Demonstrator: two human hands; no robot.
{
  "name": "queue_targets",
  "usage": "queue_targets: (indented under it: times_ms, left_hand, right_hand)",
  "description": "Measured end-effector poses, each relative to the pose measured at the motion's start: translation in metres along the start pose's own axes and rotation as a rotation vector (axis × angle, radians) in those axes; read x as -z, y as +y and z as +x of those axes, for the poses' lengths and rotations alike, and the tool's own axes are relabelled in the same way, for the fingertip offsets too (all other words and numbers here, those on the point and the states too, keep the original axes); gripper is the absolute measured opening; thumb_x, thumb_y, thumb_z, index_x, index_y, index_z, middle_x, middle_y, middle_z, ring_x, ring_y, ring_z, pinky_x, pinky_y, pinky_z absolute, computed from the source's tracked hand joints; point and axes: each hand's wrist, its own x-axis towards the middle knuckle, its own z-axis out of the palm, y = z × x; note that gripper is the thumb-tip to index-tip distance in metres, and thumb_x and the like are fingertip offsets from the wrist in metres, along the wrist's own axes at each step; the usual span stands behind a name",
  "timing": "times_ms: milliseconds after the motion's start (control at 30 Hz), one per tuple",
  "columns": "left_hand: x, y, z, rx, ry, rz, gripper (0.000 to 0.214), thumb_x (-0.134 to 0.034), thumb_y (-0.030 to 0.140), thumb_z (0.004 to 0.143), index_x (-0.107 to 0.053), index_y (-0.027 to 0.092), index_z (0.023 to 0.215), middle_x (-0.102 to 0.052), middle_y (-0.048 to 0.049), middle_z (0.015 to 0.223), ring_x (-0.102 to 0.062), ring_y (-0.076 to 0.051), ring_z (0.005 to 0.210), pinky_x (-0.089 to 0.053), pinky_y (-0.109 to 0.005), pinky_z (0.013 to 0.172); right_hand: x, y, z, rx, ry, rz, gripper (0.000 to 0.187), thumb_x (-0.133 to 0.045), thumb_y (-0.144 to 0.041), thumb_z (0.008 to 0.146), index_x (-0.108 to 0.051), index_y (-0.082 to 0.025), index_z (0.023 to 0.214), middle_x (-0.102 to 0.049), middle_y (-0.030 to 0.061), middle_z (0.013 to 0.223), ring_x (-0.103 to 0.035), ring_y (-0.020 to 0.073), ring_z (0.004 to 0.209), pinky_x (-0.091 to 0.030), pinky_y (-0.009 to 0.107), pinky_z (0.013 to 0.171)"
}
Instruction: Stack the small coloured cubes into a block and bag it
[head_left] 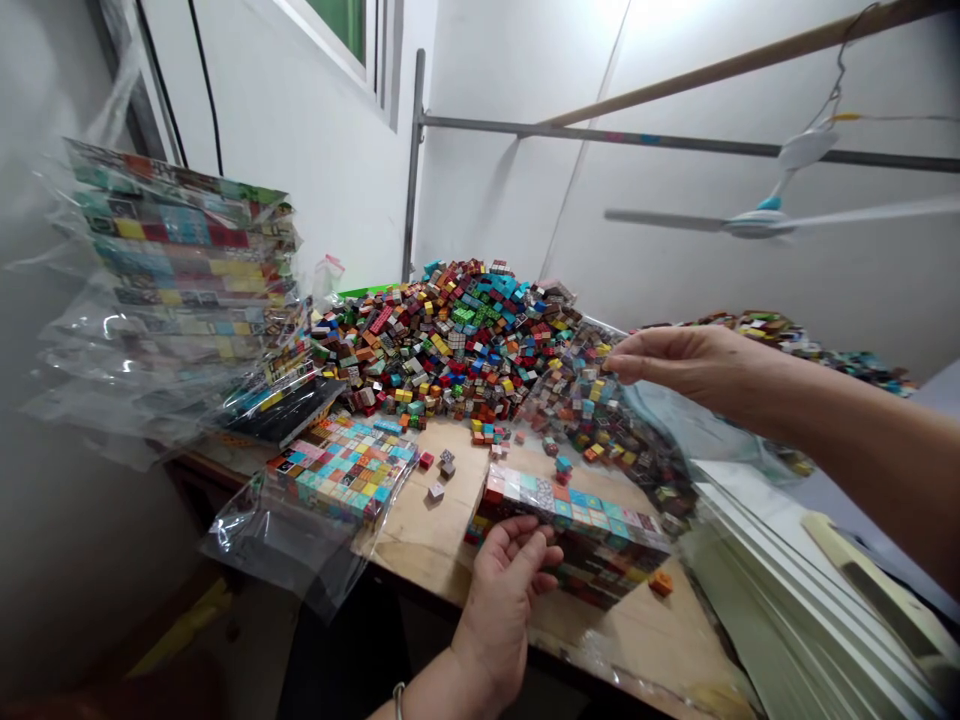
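My left hand (504,590) grips the near end of a long block of small coloured cubes (577,525) lying on the wooden table (435,540), inside a clear plastic bag. My right hand (686,362) is raised over the table with fingers pinched on the edge of that clear plastic bag (675,430), holding it up. A big heap of loose coloured cubes (465,335) lies just beyond both hands.
A packed flat of cubes in a clear bag (337,470) lies at the left. Stacked bagged packs (180,270) rise at far left. A few loose cubes (439,475) dot the table. White slats (795,590) lie at right; a fan (772,215) hangs behind.
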Motion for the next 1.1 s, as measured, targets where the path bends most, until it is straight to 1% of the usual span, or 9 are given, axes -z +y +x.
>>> queue_targets:
  times_ms: [167,300,400,533,700,900,1100]
  left_hand:
    - [-0.001,-0.001,-0.002,-0.008,0.022,0.013,0.035,-0.072,0.033,0.073,-0.058,0.015,0.099,-0.061,-0.0104,0.104,-0.06,-0.016,0.088,-0.041,-0.022,0.063]
    - [-0.002,-0.001,0.0,-0.012,0.024,0.021,0.035,-0.07,0.032,0.075,-0.056,0.015,0.102,-0.06,-0.0099,0.105,-0.059,-0.015,0.087,-0.041,-0.022,0.066]
    - [-0.001,-0.002,0.001,-0.02,0.024,0.034,0.034,-0.068,0.032,0.077,-0.055,0.015,0.104,-0.06,-0.009,0.104,-0.058,-0.014,0.085,-0.041,-0.023,0.067]
    - [-0.001,-0.003,0.0,-0.03,0.023,0.055,0.032,-0.065,0.032,0.079,-0.054,0.015,0.105,-0.058,-0.0073,0.101,-0.056,-0.013,0.083,-0.039,-0.023,0.067]
    - [0.001,-0.007,0.002,-0.042,0.027,0.066,0.028,-0.063,0.028,0.08,-0.055,0.016,0.104,-0.058,-0.0063,0.098,-0.056,-0.014,0.086,-0.04,-0.024,0.069]
    - [0.001,-0.007,0.001,-0.042,0.028,0.056,0.029,-0.063,0.028,0.079,-0.056,0.015,0.105,-0.06,-0.008,0.1,-0.057,-0.015,0.089,-0.041,-0.025,0.07]
    - [-0.004,-0.004,0.003,-0.018,0.045,-0.034,0.031,-0.068,0.029,0.076,-0.057,0.015,0.1,-0.062,-0.0105,0.107,-0.059,-0.015,0.088,-0.041,-0.023,0.068]
  right_hand:
    - [0.003,0.005,0.003,-0.01,-0.015,-0.008,0.038,-0.071,-0.061,0.057,-0.068,-0.026,0.07,-0.066,-0.0005,0.076,-0.053,0.018,0.077,-0.038,0.031,0.076]
    - [0.004,0.006,0.007,-0.032,-0.014,-0.036,0.039,-0.069,-0.063,0.058,-0.067,-0.026,0.072,-0.067,0.0006,0.078,-0.054,0.02,0.08,-0.038,0.032,0.075]
    - [0.005,0.006,0.01,-0.055,-0.03,-0.038,0.039,-0.068,-0.064,0.058,-0.067,-0.027,0.071,-0.066,-0.0002,0.079,-0.054,0.0199,0.082,-0.037,0.032,0.075]
    - [0.006,0.006,0.012,-0.084,-0.058,-0.043,0.038,-0.068,-0.063,0.061,-0.067,-0.027,0.073,-0.066,-0.0008,0.081,-0.054,0.0202,0.085,-0.036,0.032,0.079]
    - [0.007,0.008,0.015,-0.092,-0.075,-0.032,0.035,-0.068,-0.06,0.064,-0.066,-0.026,0.075,-0.065,-0.0003,0.081,-0.053,0.0189,0.086,-0.032,0.031,0.084]
    - [0.007,0.008,0.015,-0.055,-0.119,-0.012,0.032,-0.066,-0.056,0.07,-0.065,-0.025,0.077,-0.063,0.0001,0.082,-0.051,0.0165,0.084,-0.032,0.03,0.083]
    - [0.005,0.002,0.01,-0.079,-0.116,-0.004,0.031,-0.066,-0.053,0.072,-0.065,-0.023,0.079,-0.063,0.0011,0.085,-0.051,0.0164,0.086,-0.031,0.029,0.084]
